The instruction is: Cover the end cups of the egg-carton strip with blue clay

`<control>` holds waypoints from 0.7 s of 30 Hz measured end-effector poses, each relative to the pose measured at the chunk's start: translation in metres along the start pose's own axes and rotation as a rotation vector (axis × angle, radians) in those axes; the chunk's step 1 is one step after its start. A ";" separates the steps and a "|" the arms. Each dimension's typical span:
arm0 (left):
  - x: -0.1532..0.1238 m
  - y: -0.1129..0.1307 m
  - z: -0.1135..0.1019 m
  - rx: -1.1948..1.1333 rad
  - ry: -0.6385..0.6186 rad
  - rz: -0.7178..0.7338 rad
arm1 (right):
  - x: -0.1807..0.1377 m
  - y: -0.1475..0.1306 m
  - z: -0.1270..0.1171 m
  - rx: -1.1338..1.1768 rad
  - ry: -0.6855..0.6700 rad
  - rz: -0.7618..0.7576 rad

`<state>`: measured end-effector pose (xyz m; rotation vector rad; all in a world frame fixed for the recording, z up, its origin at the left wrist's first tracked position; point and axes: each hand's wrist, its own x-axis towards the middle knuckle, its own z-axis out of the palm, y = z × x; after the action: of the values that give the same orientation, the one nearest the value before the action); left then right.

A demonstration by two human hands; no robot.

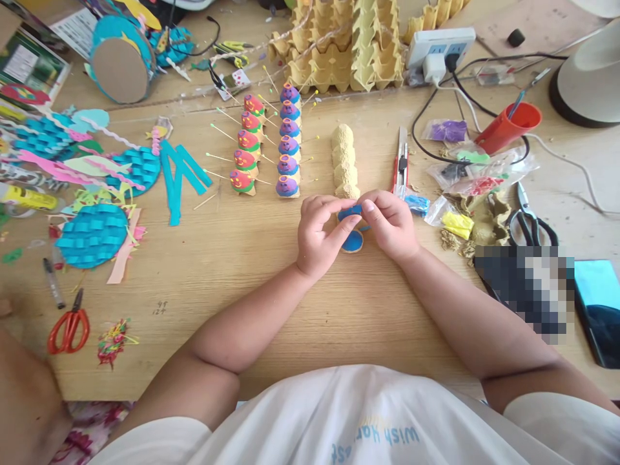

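My left hand (320, 234) and my right hand (391, 225) meet in front of me, both pinching a small strip of blue modelling clay (349, 212). Just below the fingertips lies a round egg-carton piece (352, 241) with blue clay covering its face. Behind my hands stands a row of bare, yellowish egg-carton cups (345, 155); its near end is hidden by my fingers. Left of it are two finished-looking caterpillar rows: one with purple and blue clay (289, 147), one with red and green clay (247, 142), both with pins sticking out.
A red utility knife (401, 161), clay packets (458, 225), black scissors (530, 223) and a phone (600, 310) lie right. Egg cartons (339, 45) and a power strip (442, 46) stand behind. Blue woven paper crafts (92, 236) and red scissors (70, 326) lie left, near another person's limb (26, 394).
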<state>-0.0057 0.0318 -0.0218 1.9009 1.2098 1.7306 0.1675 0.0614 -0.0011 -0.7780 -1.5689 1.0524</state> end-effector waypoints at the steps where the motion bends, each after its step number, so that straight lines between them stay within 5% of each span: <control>1: 0.000 0.000 0.000 0.008 0.004 0.008 | 0.000 0.000 0.000 0.001 -0.007 -0.004; 13: 0.000 -0.004 0.001 -0.068 0.045 -0.053 | 0.000 0.000 0.000 -0.020 -0.045 -0.015; 21: -0.001 -0.004 -0.001 -0.094 -0.038 -0.092 | 0.001 -0.003 0.002 -0.010 0.003 0.024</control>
<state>-0.0081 0.0337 -0.0250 1.7876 1.1622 1.6658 0.1655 0.0606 0.0016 -0.8069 -1.5671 1.0614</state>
